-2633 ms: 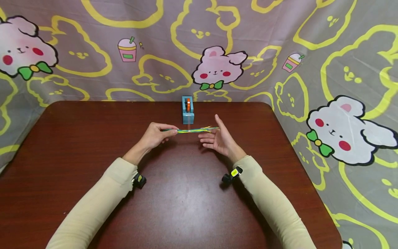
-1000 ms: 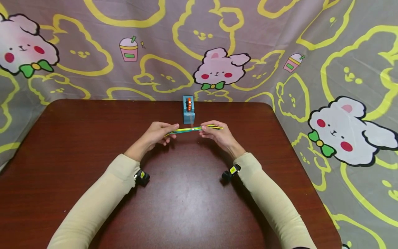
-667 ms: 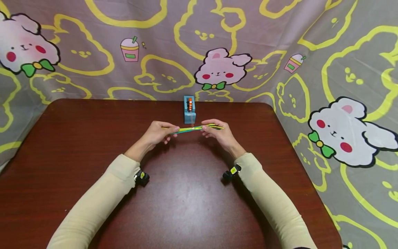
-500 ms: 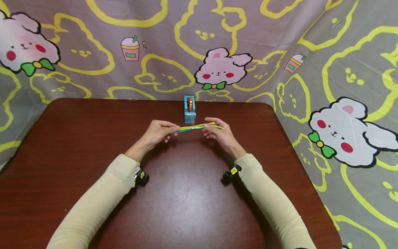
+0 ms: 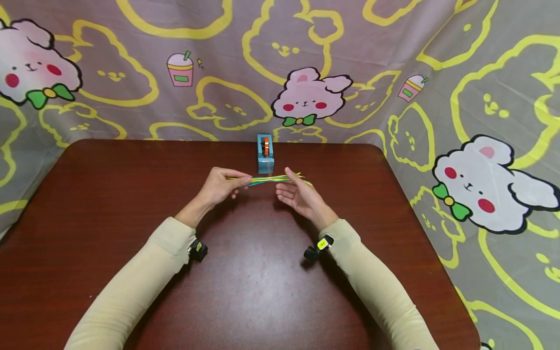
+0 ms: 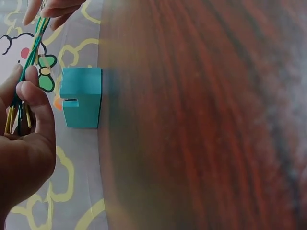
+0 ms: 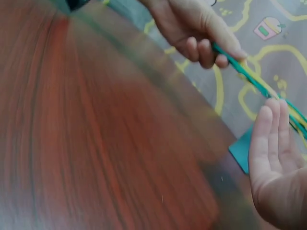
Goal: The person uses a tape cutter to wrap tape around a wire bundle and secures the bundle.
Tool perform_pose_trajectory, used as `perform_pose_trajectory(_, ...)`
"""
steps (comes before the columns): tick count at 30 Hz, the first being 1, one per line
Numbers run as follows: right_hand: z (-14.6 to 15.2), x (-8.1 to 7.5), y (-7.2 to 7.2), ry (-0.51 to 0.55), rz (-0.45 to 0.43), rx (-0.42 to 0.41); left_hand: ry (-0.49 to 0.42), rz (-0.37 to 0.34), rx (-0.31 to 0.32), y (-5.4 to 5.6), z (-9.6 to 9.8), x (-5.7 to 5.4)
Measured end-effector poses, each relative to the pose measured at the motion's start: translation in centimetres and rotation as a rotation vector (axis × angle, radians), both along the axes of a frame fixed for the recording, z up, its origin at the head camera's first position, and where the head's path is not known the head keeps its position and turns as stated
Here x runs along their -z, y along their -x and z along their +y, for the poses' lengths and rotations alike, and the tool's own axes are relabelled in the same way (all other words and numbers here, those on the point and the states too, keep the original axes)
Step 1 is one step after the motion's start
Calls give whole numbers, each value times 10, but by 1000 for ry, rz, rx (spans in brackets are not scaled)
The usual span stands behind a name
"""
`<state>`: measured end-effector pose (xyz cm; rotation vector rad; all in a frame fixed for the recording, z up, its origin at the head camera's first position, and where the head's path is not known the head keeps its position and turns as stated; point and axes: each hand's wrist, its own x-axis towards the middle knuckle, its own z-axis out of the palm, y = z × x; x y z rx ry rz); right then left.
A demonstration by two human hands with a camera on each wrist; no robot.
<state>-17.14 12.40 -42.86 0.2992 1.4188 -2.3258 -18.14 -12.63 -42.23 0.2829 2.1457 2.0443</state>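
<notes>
My left hand [image 5: 222,185] pinches the left part of a bundle of thin yellow and green wires [image 5: 262,180], held level above the table. At the bundle's right part, my right hand [image 5: 304,197] has its fingers extended and its thumb raised; the wire ends lie by that thumb. In the right wrist view, the straight fingers [image 7: 271,132] are against or just beside the wires [image 7: 259,84]; contact is hard to tell. Just beyond the bundle stands a blue tape dispenser [image 5: 265,165] with an orange-cored roll. A faint clear strip of tape seems to run from it to the wires.
The dark red-brown wooden table [image 5: 258,291] spreads under both arms. A patterned cloth [image 5: 218,58] hangs behind its far edge and along the right side. Each wrist wears a small black camera.
Half a second ago my right hand pinched the wires' right part; now its fingers have straightened and its thumb has lifted. My left hand keeps its pinch almost in place.
</notes>
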Motion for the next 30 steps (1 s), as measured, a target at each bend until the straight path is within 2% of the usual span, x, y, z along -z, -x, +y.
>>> perform_pose_trajectory(3, -6, -2, 2, 40, -72, 51, 11, 24, 2, 0, -1, 0)
perform_pose_trajectory(6, -10, -2, 3, 73, -90, 80, 25, 42, 10, 0, -2, 0)
perform_pose_trajectory(15, -10, -1, 4, 88, -31, 81, 133, 71, 8, -1, -5, -2)
perform_pose_trajectory(16, -10, 0, 4, 89, -25, 78, 146, 61, 11, -4, -5, -7)
perform_pose_trajectory(17, -10, 1, 4, 89, -20, 75, 154, 55, 7, -4, -5, -7)
perform_pose_trajectory(20, -8, 3, 3, 90, -8, 63, 166, 14, -15, -5, -4, -6)
perform_pose_trajectory(22, -8, 3, 3, 90, 1, 50, 167, -42, -23, -5, -4, -6)
perform_pose_trajectory(23, -7, 4, 2, 90, 7, 44, 163, -66, -24, -2, -4, -1)
perform_pose_trajectory(30, -4, 6, 1, 128, 40, 0, 152, -279, 40, -3, -4, -3)
